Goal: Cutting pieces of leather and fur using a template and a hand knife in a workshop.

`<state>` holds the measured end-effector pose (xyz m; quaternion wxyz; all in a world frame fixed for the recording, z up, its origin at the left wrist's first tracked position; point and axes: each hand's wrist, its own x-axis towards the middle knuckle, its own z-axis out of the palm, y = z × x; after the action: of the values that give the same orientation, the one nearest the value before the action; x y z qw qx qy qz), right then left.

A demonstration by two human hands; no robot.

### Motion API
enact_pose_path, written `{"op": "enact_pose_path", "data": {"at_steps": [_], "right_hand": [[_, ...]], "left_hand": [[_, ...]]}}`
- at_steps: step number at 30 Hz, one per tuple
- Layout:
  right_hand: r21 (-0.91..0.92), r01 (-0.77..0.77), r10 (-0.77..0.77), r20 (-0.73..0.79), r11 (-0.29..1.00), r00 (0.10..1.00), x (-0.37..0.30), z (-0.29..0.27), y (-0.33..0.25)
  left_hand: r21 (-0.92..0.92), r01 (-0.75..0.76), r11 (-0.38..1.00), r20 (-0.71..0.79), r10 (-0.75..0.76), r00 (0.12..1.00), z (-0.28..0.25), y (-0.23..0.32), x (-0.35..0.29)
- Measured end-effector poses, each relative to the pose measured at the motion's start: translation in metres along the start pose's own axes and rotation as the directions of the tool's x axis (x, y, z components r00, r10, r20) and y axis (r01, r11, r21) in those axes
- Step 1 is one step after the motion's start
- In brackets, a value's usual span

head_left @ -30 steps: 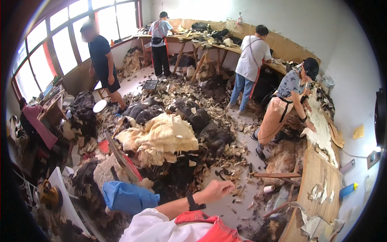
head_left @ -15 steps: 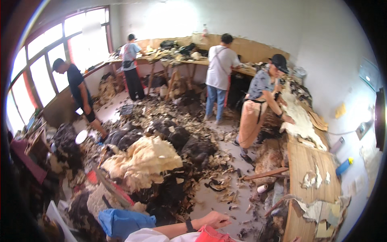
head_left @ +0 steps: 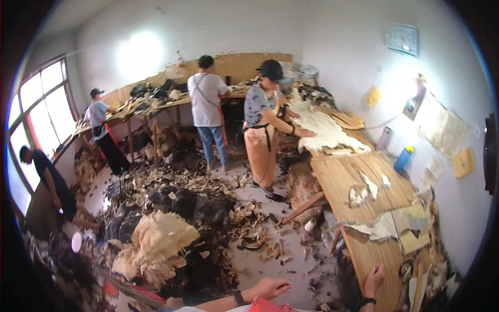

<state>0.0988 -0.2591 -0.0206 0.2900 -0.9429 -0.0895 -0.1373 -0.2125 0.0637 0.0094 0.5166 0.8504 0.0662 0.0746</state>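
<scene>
Right hand (head_left: 373, 281) rests on wooden workbench (head_left: 364, 182); left hand (head_left: 267, 287) hangs free

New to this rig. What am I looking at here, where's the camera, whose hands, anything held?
No machine here: a person wears a wide fisheye camera on the head, looking down and out, so straight edges bend near the rim. The two hands at the bottom edge are the wearer's own. The left hand hangs open over the littered floor, holding nothing. The right hand rests on the edge of the long wooden workbench, also holding nothing. On the bench lie pale hide scraps and a large white pelt, which a co-worker in an apron is handling. A heap of pale and dark fur pieces covers the floor. Three other people work farther back.
</scene>
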Motion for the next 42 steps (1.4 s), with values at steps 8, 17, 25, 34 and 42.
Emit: {"op": "enact_pose_path", "data": {"at_steps": [8,17,25,34,42], "right_hand": [[0.17,-0.001,0.021,-0.114,0.985,0.993,0.0,0.003,-0.014],[0.677,-0.109,0.109,0.044,0.728,0.993,0.007,0.01,0.033],[0.522,0.03,-0.118,0.136,0.853,0.984,-0.081,-0.061,0.028],[0.103,0.366,-0.364,-0.035,0.925,0.931,-0.147,-0.081,0.037],[0.409,0.159,-0.204,0.069,0.899,0.977,-0.133,-0.092,0.043]], "left_hand": [[0.022,-0.097,0.995,0.099,0.095,0.991,0.031,0.027,0.016],[0.047,-0.134,0.99,0.056,0.132,0.99,0.068,0.068,-0.002],[0.076,-0.09,0.993,0.021,0.089,0.996,0.105,0.084,-0.025],[0.053,-0.198,0.979,0.039,0.196,0.98,0.137,0.102,-0.031],[0.086,-0.275,0.958,0.083,0.268,0.96,0.156,0.108,-0.035]]}}
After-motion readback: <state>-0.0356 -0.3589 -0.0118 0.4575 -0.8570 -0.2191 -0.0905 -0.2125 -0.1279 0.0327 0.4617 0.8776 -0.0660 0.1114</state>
